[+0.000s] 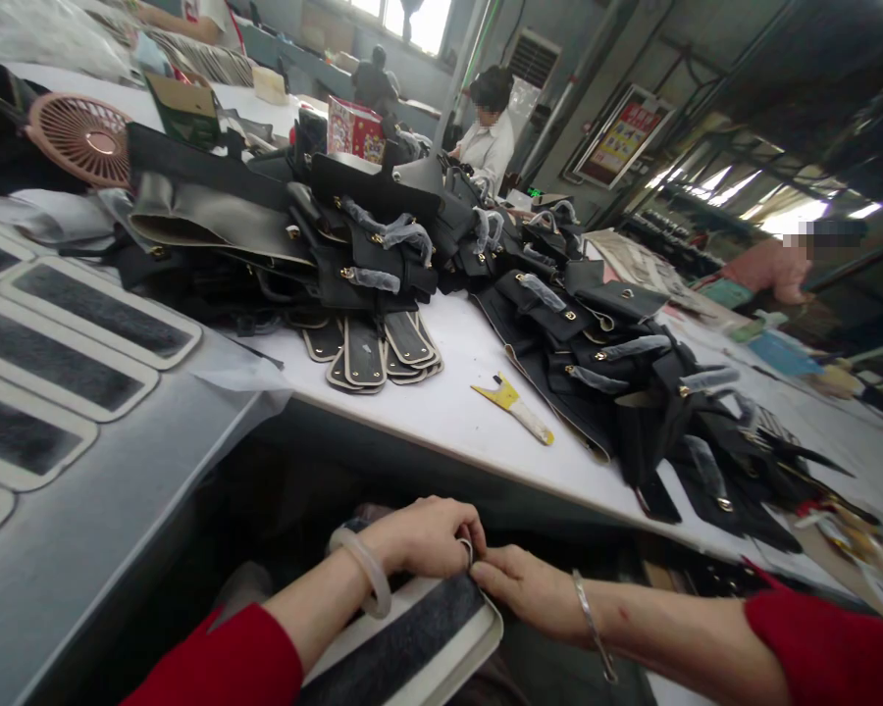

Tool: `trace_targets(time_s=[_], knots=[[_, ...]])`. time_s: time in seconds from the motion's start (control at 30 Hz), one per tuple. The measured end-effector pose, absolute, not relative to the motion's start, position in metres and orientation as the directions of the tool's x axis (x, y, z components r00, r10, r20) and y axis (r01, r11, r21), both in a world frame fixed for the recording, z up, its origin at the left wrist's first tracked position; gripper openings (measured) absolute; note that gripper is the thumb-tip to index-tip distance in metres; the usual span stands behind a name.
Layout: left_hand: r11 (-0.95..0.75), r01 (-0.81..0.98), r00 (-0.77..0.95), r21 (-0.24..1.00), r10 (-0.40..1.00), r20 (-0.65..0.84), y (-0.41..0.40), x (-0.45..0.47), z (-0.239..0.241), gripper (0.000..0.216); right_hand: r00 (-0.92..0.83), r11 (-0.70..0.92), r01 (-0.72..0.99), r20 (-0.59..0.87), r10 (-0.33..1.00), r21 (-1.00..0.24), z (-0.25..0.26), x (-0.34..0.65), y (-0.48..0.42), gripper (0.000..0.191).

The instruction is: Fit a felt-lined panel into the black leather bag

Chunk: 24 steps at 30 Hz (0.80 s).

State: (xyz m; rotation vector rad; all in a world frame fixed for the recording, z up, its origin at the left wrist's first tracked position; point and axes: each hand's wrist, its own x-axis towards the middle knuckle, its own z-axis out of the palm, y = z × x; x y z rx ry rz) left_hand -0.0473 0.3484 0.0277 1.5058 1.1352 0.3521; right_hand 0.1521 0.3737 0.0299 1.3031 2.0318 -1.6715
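At bottom centre, the left hand and right hand both pinch the upper edge of a grey-faced panel resting in the lap, below the table, apparently aligning its trim; pressing the edge flat seems next.

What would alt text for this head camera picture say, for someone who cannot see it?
Two hands in red sleeves, left hand and right hand, meet over a pale-edged dark panel below a white table. On the table lie heaps of black bag parts, a yellow-headed tool and a pink fan; more panels lie at left.
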Motion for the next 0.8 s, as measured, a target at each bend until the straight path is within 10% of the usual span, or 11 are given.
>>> trace_targets(time_s=[0.2, 0.4, 0.6, 0.8], knots=[[0.187, 0.4, 0.511, 0.897, 0.767, -0.388, 0.335, -0.073, 0.038, 0.061, -0.639, 0.091, 0.734, -0.64, 0.426, -0.673, 0.034, 0.147, 0.378, 0.045], [0.231, 0.515, 0.155, 0.825, 0.922, -0.355, 0.273, -0.101, 0.058, 0.05, -0.633, 0.093, 0.749, -0.668, 0.391, -0.656, 0.021, 0.155, 0.373, 0.087], [0.375, 0.608, -0.166, 0.7, 0.922, -0.35, 0.226, -0.089, 0.063, 0.042, -0.667, -0.218, 0.615, -0.647, 0.371, -0.758, 0.008, 0.16, 0.364, 0.113], [0.424, 0.631, -0.251, 0.65, 0.904, -0.346, 0.225, -0.071, 0.062, 0.039, -0.752, -0.555, 0.486, -0.647, 0.128, -0.675, -0.01, 0.139, 0.39, 0.099]])
